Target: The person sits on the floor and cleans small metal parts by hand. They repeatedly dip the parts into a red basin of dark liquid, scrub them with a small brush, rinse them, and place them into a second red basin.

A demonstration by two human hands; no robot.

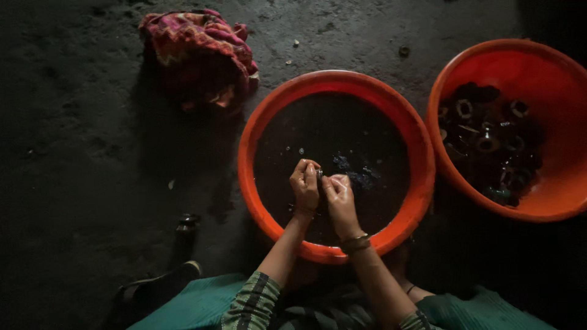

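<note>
My left hand (304, 185) and my right hand (338, 195) meet over an orange tub (276, 104) filled with dark liquid. Between the fingertips of both hands sits a small dark ring-shaped part (318, 174), pinched from both sides. Bangles circle my right wrist. A few pale flecks float on the liquid near my hands.
A second orange tub (550, 67) at the right holds several dark round parts. A crumpled pink patterned cloth (199, 52) lies on the dark floor at upper left. A small dark object (188, 221) and a sandal (153, 287) lie at lower left.
</note>
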